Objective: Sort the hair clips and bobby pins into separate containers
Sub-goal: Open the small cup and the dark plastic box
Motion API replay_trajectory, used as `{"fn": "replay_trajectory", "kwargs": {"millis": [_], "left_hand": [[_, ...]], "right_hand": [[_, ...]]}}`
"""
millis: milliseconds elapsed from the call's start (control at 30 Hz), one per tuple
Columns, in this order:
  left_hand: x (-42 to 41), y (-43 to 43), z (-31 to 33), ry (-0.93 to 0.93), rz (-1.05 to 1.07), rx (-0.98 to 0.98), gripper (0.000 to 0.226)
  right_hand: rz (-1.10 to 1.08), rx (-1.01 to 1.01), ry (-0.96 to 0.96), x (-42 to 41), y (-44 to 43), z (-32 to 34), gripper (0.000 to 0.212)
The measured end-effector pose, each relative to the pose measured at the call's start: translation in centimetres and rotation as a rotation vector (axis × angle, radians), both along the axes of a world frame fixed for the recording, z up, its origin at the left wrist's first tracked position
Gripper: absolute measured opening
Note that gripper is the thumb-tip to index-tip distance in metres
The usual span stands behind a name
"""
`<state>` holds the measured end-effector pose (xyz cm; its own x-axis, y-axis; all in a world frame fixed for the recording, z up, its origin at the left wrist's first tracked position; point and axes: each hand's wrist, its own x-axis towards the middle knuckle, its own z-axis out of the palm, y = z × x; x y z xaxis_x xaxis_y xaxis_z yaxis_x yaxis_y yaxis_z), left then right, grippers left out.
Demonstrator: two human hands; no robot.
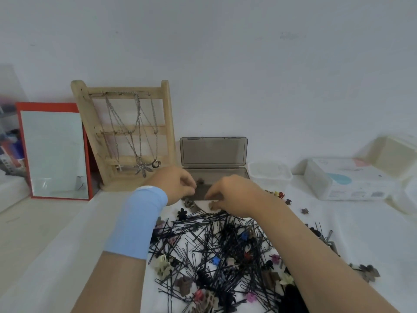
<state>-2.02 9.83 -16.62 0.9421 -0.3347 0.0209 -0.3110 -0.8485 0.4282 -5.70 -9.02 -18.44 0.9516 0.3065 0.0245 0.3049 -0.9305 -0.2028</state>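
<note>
A tangled pile of black bobby pins (209,242) lies on the white cloth, mixed with several small hair clips (162,265) in many colours. Behind it stands a grey box (239,171) with its lid (213,151) raised. My left hand (174,184), with a blue sleeve on its wrist, hovers over the box's left end, its curled fingers pinching a small brown clip (200,181). My right hand (234,195) is at the box's front edge, fingers curled round a tan clip (212,205). Another brown clip (188,202) lies just below my left hand.
A clear plastic tub (269,175) stands right of the grey box. Left of the box, a wooden rack (167,114) with necklaces and a red-framed mirror (54,152) lean on the wall. A white tissue pack (347,177) sits at the right. More clips (279,194) lie beside the tub.
</note>
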Motion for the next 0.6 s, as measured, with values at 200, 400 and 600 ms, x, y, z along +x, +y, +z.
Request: {"fn": "replay_trajectory", "kwargs": {"millis": [200, 400, 600], "left_hand": [[-1.1, -1.0, -0.5, 0.150, -0.123, 0.205, 0.039], [-0.9, -2.4, -1.7, 0.123, -0.147, 0.322, 0.029], [-1.0, -1.7, -0.5, 0.135, -0.152, 0.070, 0.011]], "right_hand": [[-0.039, -0.096, 0.042, 0.1, 0.4, -0.5, 0.031], [-0.084, -0.124, 0.073, -0.4, -0.8, -0.2, 0.017], [-0.098, 0.131, 0.019, -0.7, -2.3, 1.8, 0.018]]}}
